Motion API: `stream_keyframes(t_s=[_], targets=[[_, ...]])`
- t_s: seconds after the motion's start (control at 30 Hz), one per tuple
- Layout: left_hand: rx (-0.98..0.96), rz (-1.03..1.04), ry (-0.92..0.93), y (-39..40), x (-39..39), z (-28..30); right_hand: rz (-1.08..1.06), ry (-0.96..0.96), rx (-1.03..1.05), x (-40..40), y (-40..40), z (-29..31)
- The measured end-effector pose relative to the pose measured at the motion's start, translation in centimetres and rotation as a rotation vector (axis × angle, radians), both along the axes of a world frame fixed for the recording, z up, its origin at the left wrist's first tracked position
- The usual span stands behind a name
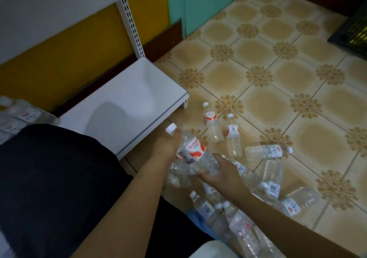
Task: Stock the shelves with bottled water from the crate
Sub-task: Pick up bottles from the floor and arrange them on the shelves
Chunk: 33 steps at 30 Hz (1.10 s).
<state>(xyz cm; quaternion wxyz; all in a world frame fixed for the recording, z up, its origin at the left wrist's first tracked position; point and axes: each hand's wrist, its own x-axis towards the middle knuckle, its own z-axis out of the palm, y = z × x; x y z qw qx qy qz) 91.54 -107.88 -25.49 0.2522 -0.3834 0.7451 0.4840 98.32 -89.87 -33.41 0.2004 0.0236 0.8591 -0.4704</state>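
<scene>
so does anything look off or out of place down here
Yes. Water bottles lie scattered on their sides across the tiled floor, pointing every way, while the bottom shelf beside them is bare at this end. The left hand grips one bottle; the right hand rests among the pile.
</scene>
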Motion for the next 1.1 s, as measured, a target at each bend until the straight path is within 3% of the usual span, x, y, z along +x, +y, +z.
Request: stream_keyframes(t_s=[0.07, 0.2, 0.47, 0.57, 0.8, 1.1], targets=[[0.153, 0.122, 0.059, -0.5, 0.2, 0.8, -0.032, 0.081, 0.003, -0.8, -2.1, 1.2], [0.189, 0.301, 0.237, -2.5, 0.5, 3.0, 0.016, 0.156, -0.075, -2.1, -4.6, 3.7], [0.343, 0.543, 0.443, -6.1, 2.8, 7.9, 0.181, -0.139, -0.379, -4.2, -4.1, 10.9], [0.360, 0.483, 0.544, -7.5, 3.5, 11.5, 0.240, -0.137, -0.420, -4.4, -5.0, 14.4], [0.155, 0.172, 0.917, -12.4, 6.4, 23.2, 0.369, -0.024, -0.575, -3.5, -11.0, 22.2], [-0.172, 0.283, 1.148, -20.5, 11.1, 36.6, 0.574, 0.231, -0.610, -2.2, -21.1, 35.0]])
